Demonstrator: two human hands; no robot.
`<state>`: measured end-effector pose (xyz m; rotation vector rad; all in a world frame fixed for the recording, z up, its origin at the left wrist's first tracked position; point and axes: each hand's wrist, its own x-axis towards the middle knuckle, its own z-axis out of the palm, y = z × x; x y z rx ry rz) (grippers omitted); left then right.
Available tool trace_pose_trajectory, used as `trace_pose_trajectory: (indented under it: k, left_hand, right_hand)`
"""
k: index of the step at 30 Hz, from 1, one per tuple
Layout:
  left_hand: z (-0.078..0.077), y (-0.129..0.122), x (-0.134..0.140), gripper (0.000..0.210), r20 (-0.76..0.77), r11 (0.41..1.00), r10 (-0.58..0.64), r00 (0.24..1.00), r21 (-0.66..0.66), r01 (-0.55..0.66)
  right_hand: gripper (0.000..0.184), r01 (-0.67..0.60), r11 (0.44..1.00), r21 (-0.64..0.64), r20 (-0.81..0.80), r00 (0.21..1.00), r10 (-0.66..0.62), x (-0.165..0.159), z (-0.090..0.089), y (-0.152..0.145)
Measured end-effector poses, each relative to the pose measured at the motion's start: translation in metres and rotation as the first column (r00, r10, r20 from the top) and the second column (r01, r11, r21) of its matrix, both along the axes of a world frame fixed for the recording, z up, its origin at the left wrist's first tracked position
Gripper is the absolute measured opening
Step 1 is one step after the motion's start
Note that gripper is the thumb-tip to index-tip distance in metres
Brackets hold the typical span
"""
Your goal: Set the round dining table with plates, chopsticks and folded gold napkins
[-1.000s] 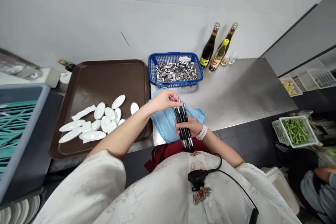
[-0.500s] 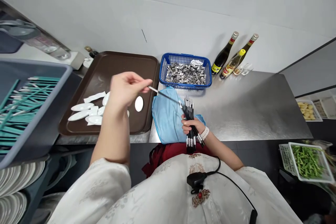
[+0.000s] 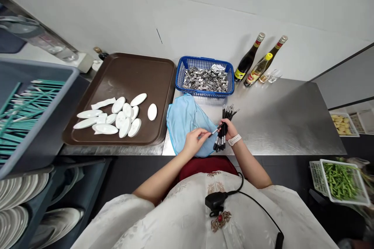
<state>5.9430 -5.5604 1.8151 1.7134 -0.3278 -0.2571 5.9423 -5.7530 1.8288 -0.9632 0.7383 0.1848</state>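
Observation:
My right hand (image 3: 229,127) is wrapped round a bundle of black chopsticks (image 3: 221,142) with silver ends, above the steel counter near its front edge. My left hand (image 3: 195,141) pinches the silver end of a single chopstick (image 3: 215,130), which slants up toward the bundle. A crumpled light blue cloth (image 3: 184,114) lies under and beside my left hand. Beyond the hands stands a blue basket (image 3: 204,94) of small silver metal pieces (image 3: 206,79), whose kind I cannot make out.
To the left, a brown tray (image 3: 131,74) carries several white ceramic pieces (image 3: 118,105). A grey bin (image 3: 67,89) beside it contains teal sticks (image 3: 32,109). Bottles (image 3: 248,60) and small glasses (image 3: 274,76) stand against the wall. Plates (image 3: 23,188) are racked below left.
My left hand has come down and right from above the tray to beside the bundle, bringing its chopstick end lower. The bundle has shifted right and tilted.

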Motion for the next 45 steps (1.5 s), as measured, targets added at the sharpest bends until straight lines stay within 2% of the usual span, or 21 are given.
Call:
trace_pose_trajectory:
  k: [2, 4, 7, 9, 13, 16, 18, 20, 23, 26, 28, 30, 31, 32, 34, 36, 37, 39, 40, 42, 45]
  left_hand:
    - [-0.017, 0.010, 0.022, 0.019, -0.022, 0.999, -0.004, 1.000, 0.050, 0.005]
    - [-0.035, 0.021, 0.050, 0.019, -0.011, 0.982, 0.064, 0.998, 0.179, -0.061]
    - [-0.054, 0.033, 0.093, 0.027, 0.075, 0.897, 0.132, 0.988, 0.416, -0.151]
    - [-0.061, 0.034, 0.114, 0.039, 0.127, 0.815, 0.113, 0.985, 0.555, -0.165]
    - [-0.071, 0.022, 0.124, 0.060, 0.089, 0.638, 0.103, 0.991, 0.758, -0.135]
    - [-0.084, 0.005, 0.111, 0.071, 0.074, 0.584, 0.110, 0.991, 0.802, -0.125]
    - [-0.093, -0.010, 0.102, 0.076, 0.122, 0.586, 0.063, 0.991, 0.799, -0.136]
    - [-0.100, -0.030, 0.097, 0.076, 0.174, 0.612, -0.058, 0.983, 0.784, -0.102]
    - [-0.102, -0.063, 0.100, 0.070, 0.249, 0.639, -0.233, 0.940, 0.768, -0.045]
    - [-0.102, -0.081, 0.100, 0.067, 0.334, 0.671, -0.230, 0.914, 0.735, -0.099]
    - [-0.104, -0.079, 0.089, 0.064, 0.387, 0.711, -0.174, 0.906, 0.686, -0.156]
    - [-0.109, -0.066, 0.066, 0.060, 0.422, 0.746, -0.174, 0.890, 0.647, -0.161]
    - [-0.112, -0.057, 0.051, 0.060, 0.430, 0.754, -0.222, 0.875, 0.645, -0.126]
    - [-0.115, -0.046, 0.036, 0.061, 0.432, 0.750, -0.298, 0.851, 0.657, -0.072]
    - [-0.121, -0.024, 0.009, 0.064, 0.420, 0.709, -0.452, 0.787, 0.705, 0.031]
    - [-0.126, -0.003, -0.008, 0.066, 0.409, 0.665, -0.517, 0.752, 0.745, 0.052]
    - [-0.129, 0.007, -0.013, 0.066, 0.410, 0.653, -0.518, 0.751, 0.756, 0.038]
    - [-0.134, 0.026, -0.018, 0.065, 0.420, 0.645, -0.505, 0.754, 0.764, 0.006]
    - [-0.137, 0.034, -0.020, 0.065, 0.428, 0.646, -0.500, 0.753, 0.763, -0.005]
    - [-0.142, 0.049, -0.024, 0.063, 0.451, 0.660, -0.486, 0.749, 0.751, -0.025]
    - [-0.148, 0.063, -0.036, 0.055, 0.496, 0.698, -0.423, 0.758, 0.712, -0.077]
  right_hand:
    - [0.023, -0.084, 0.981, -0.174, -0.048, 0.996, 0.077, -0.004, -0.010, -0.019]
    - [0.018, -0.171, 0.913, -0.369, -0.138, 0.982, 0.128, -0.006, -0.022, -0.033]
    - [0.020, -0.273, 0.749, -0.603, -0.277, 0.953, 0.124, -0.006, -0.041, -0.039]
    - [0.020, -0.291, 0.683, -0.670, -0.312, 0.945, 0.096, -0.002, -0.051, -0.036]
    - [0.022, -0.172, 0.705, -0.688, -0.267, 0.963, -0.025, 0.002, -0.057, -0.037]
    - [0.020, -0.013, 0.748, -0.663, -0.213, 0.962, -0.172, -0.019, -0.045, -0.059]
    - [0.021, 0.095, 0.756, -0.648, -0.179, 0.945, -0.273, -0.047, -0.035, -0.079]
    - [0.024, 0.195, 0.747, -0.636, -0.151, 0.918, -0.368, -0.084, -0.027, -0.097]
    - [0.028, 0.357, 0.764, -0.538, -0.135, 0.858, -0.496, -0.140, -0.028, -0.112]
    - [0.030, 0.477, 0.735, -0.481, -0.128, 0.791, -0.598, -0.174, -0.033, -0.118]
    - [0.027, 0.433, 0.713, -0.551, -0.115, 0.807, -0.579, -0.174, -0.033, -0.120]
    - [0.020, 0.265, 0.681, -0.683, -0.097, 0.891, -0.444, -0.152, -0.026, -0.116]
    - [0.016, 0.137, 0.629, -0.765, -0.102, 0.939, -0.329, -0.135, -0.021, -0.111]
    - [0.014, 0.001, 0.521, -0.853, -0.117, 0.974, -0.194, -0.114, -0.017, -0.103]
    - [0.023, -0.289, 0.173, -0.942, -0.271, 0.955, 0.117, -0.070, -0.009, -0.081]
    - [0.031, -0.457, -0.201, -0.867, -0.499, 0.790, 0.355, -0.030, -0.007, -0.053]
    - [0.031, -0.471, -0.352, -0.809, -0.587, 0.676, 0.444, -0.014, -0.008, -0.039]
    - [0.027, -0.419, -0.575, -0.703, -0.709, 0.482, 0.515, 0.008, -0.016, -0.014]
    - [0.030, -0.385, -0.643, -0.662, -0.746, 0.422, 0.515, 0.013, -0.020, -0.004]
    - [0.037, -0.346, -0.714, -0.608, -0.787, 0.376, 0.489, 0.017, -0.030, 0.010]
    - [0.040, -0.337, -0.735, -0.588, -0.798, 0.391, 0.459, 0.014, -0.038, 0.016]
